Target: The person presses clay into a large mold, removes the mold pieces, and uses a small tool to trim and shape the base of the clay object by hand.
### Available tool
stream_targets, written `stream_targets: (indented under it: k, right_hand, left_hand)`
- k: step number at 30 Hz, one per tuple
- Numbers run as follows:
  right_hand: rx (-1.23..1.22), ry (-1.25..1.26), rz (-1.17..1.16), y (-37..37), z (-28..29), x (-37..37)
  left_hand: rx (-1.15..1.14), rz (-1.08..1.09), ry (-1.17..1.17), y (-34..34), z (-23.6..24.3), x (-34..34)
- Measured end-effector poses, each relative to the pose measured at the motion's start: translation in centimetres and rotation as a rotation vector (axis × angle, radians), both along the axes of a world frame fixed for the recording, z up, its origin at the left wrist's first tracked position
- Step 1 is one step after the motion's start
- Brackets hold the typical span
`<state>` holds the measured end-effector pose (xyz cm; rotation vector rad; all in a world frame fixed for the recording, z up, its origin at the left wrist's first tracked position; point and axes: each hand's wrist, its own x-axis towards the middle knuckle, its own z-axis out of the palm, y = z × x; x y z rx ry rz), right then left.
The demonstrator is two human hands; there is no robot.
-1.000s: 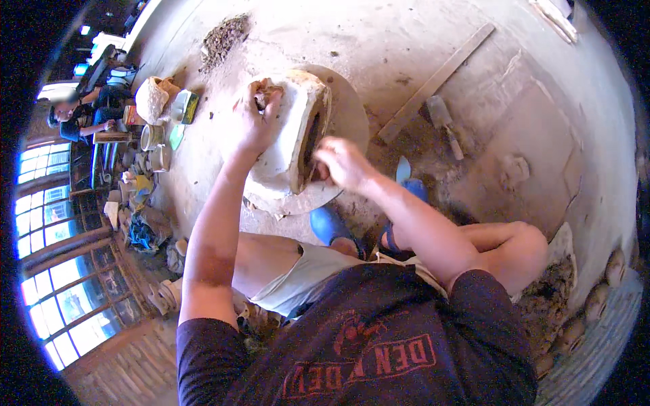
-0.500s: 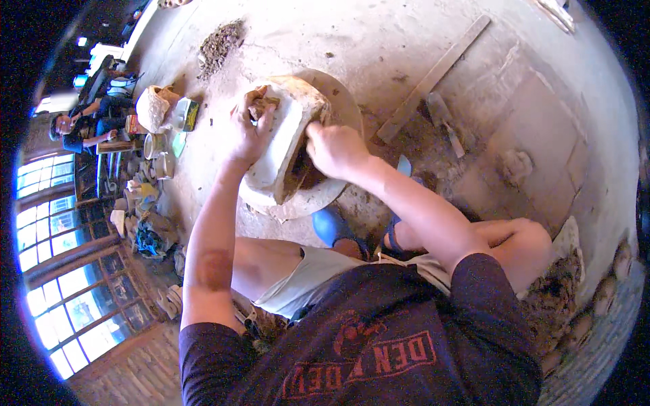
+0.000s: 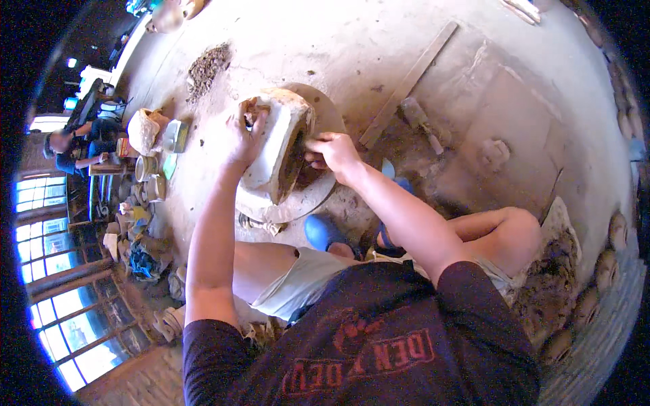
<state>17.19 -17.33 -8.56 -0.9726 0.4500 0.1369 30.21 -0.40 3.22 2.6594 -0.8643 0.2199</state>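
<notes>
A white block-like plaster mould [image 3: 269, 159] with a dark clay-lined hollow [image 3: 294, 157] rests tilted on a round disc [image 3: 330, 103] on the floor before me. My left hand [image 3: 242, 143] is at the mould's far left side, its fingers curled round a brown lump of clay [image 3: 252, 114]. On the right, my right hand [image 3: 336, 155] is at the hollow's edge with thumb and finger pinched together. Whether a bit of clay sits between those fingertips is too small to make out.
A long wooden board [image 3: 409, 84] and a short-handled tool [image 3: 421, 124] lie to the right. Crumbled clay [image 3: 208, 70] lies far left. A pale sack-like bundle [image 3: 144, 130], pots [image 3: 145, 168] and a seated person [image 3: 78, 145] are at left. My blue shoes [image 3: 318, 231] are close to the disc.
My right hand has drawn back slightly from the hollow, its fingers now showing at the rim. The left hand stays on the clay lump. The whole view has shifted a little.
</notes>
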Motion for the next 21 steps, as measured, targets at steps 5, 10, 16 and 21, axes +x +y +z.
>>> stream_targets:
  k: [5,10,16,21]
  right_hand:
    - [0.313,0.134,-0.135,1.1,-0.2,2.4]
    - [0.121,-0.011,-0.035,4.3,-1.0,0.6]
    - [-0.576,-0.371,-0.006,6.9,-3.8,-1.8]
    - [-1.202,-0.513,0.050,2.1,-3.4,-6.4]
  left_hand:
    - [-0.012,0.021,0.030,-1.0,0.3,-0.9]
    - [-0.208,0.036,-0.046,1.2,-4.3,1.6]
    - [-0.223,0.112,0.013,1.9,-5.0,2.6]
    - [-0.026,0.252,0.288,-2.6,0.8,-2.7]
